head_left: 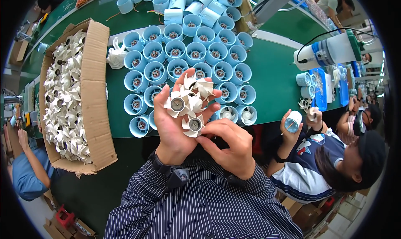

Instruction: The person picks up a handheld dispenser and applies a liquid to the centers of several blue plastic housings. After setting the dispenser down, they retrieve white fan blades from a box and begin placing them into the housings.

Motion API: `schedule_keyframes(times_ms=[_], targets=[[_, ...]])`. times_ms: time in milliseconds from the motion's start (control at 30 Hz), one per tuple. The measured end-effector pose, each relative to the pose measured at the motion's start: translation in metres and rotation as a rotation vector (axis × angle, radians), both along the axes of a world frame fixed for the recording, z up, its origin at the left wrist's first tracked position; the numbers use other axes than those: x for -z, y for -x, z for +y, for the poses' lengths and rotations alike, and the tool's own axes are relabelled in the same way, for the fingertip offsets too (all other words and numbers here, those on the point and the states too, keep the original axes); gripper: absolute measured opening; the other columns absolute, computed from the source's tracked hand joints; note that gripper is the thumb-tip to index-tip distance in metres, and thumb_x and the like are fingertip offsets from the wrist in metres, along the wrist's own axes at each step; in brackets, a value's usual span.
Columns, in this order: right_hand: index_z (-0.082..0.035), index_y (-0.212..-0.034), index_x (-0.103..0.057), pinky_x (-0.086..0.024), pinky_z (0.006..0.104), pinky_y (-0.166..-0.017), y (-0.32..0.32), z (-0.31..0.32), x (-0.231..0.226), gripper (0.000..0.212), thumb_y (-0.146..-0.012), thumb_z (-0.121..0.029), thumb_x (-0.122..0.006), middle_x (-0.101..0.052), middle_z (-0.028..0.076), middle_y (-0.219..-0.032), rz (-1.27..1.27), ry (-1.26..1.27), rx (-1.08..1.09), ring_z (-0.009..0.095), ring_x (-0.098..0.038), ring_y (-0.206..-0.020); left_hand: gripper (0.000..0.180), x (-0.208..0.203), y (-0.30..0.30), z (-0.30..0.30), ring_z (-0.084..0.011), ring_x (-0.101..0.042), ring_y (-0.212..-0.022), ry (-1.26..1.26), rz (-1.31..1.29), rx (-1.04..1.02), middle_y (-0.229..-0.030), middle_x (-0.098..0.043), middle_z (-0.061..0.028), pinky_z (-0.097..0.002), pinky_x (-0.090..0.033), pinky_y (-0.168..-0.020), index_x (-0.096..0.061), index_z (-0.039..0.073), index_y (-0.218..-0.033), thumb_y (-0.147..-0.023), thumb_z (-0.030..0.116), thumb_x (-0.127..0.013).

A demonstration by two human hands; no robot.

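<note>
Several white fan impellers (184, 102) rest in my left hand (166, 128), which is turned palm up with its fingers curled around them. My right hand (234, 147) pinches the edge of the lowest impeller (194, 125), beside the left palm. That impeller's round hub with a small centre pin faces up. Just beyond my hands stand rows of light blue round fan housings (176, 49), most with a small motor part inside. White impellers sit in two housings at the near right, one of them the corner housing (247, 115).
A cardboard box (97, 97) full of white impellers stands at the left of the green table (267, 71). More blue housings (194, 8) are piled at the back. A white cylindrical device (326, 51) hangs at the right, near a co-worker (317, 159) holding a housing. Another person (31, 172) is at the left.
</note>
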State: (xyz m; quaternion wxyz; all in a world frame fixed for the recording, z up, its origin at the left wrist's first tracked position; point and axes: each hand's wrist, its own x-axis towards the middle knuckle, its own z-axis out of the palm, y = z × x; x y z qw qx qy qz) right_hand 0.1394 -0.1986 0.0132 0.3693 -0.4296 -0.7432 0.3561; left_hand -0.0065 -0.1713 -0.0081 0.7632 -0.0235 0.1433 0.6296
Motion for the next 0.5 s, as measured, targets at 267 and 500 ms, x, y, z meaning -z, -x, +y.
schedule_keyframes(times_ms=[267, 500], targets=[[0.001, -0.106, -0.07, -0.056, 0.03, -0.07, 0.001, -0.001, 0.018, 0.037, -0.072, 0.005, -0.082, -0.073, 0.015, -0.1, 0.076, -0.175, -0.003, 0.022, -0.072, -0.082, 0.059, 0.005, 0.001, -0.001, -0.0397, -0.063, -0.112, -0.04, 0.05, -0.083, -0.127, -0.059, -0.0195, -0.0471, -0.056, -0.089, -0.045, 0.01, -0.143, -0.099, 0.049, -0.042], [0.001, -0.104, -0.07, -0.057, 0.0301, -0.075, 0.005, -0.005, 0.016, 0.035, -0.072, 0.009, -0.08, -0.073, 0.015, -0.1, 0.208, -0.061, 0.111, 0.023, -0.072, -0.088, 0.056, 0.005, -0.011, -0.004, -0.0396, -0.062, -0.113, -0.009, 0.142, -0.19, -0.128, -0.059, -0.0197, -0.0462, -0.055, -0.091, -0.046, 0.01, -0.142, -0.099, 0.046, -0.043]])
